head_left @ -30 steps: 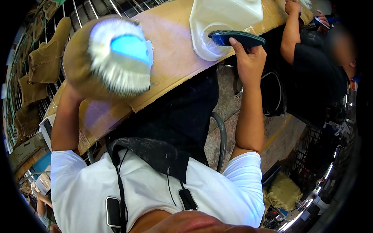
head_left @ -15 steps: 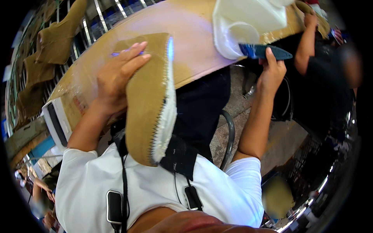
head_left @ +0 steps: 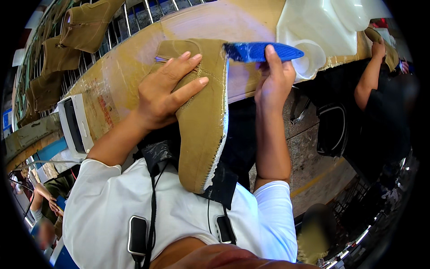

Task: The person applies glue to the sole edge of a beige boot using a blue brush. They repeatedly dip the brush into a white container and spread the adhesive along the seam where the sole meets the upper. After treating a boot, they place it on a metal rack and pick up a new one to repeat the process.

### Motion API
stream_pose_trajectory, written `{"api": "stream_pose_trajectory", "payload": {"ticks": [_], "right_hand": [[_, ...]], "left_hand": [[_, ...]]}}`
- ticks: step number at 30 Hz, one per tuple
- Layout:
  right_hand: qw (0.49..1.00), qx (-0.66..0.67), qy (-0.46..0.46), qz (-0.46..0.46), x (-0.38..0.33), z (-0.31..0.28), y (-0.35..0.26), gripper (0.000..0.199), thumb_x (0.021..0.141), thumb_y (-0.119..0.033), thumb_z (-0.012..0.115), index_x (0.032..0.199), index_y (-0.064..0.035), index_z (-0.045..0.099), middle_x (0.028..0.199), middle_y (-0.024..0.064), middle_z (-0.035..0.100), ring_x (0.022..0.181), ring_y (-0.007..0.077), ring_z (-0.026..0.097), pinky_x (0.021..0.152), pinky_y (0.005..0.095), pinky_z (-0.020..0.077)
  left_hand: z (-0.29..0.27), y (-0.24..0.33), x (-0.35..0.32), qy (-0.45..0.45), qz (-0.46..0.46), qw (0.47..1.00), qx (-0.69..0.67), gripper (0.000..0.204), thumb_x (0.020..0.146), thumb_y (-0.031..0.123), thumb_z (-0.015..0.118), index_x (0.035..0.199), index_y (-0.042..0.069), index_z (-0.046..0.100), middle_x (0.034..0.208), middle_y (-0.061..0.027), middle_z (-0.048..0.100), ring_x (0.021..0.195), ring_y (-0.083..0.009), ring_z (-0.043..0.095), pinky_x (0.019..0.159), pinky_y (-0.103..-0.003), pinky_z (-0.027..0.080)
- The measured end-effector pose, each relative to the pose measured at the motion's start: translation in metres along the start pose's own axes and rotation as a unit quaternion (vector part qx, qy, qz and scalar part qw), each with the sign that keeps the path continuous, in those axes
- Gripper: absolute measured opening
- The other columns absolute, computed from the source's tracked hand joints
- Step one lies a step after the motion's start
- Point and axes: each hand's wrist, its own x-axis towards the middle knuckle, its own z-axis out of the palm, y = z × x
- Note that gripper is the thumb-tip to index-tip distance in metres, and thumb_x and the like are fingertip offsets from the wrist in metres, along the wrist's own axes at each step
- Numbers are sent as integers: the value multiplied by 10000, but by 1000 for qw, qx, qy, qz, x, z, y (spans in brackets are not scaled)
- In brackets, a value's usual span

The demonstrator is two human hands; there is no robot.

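Observation:
A tan suede boot point(head_left: 199, 139) lies lengthwise in front of me, its sole side turned to the right, with dark zigzag stitching and a white, wet-looking coating along that edge. My left hand point(head_left: 168, 89) grips it near the heel, fingers spread over the suede and thumb hidden. In my right hand point(head_left: 275, 85) is a blue-handled brush point(head_left: 255, 51), its handle pinched between thumb and fingers. The bristle end touches the boot's upper right edge, near the heel. To the right stands a white plastic container point(head_left: 309, 22) with a round opening point(head_left: 309, 58) at its front.
A cardboard-covered worktop point(head_left: 125, 58) runs beyond the boot. Several tan boots point(head_left: 89, 27) hang on a metal rack at the upper left. A white box with a dark panel point(head_left: 74, 123) stands left. Another person's arm point(head_left: 369, 80) works at the far right.
The brush has moved left from the container's opening to the boot's edge. The boot has turned slightly and shifted right, with my left hand still on it.

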Motion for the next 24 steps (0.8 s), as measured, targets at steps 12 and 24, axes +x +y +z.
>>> {"api": "stream_pose_trajectory", "payload": {"ticks": [12,24], "right_hand": [[993,-102,-30,-42,-28,-6,-17,106,824,-30,577,896,46,562,846,80,585,742,121,536,675,257,430],[990,-120,-25,-74,-35,-8,-21,130,826,-10,572,939,52,555,878,71,581,778,111,532,733,252,423]], "left_hand": [[1,-2,-5,3,8,1000,19,349,733,176,636,1080,187,598,1160,-160,582,1021,-313,598,794,-387,526],[0,-2,-3,8,5,1000,15,329,739,177,635,1066,188,606,1141,-154,592,1019,-308,600,788,-389,528]]}}
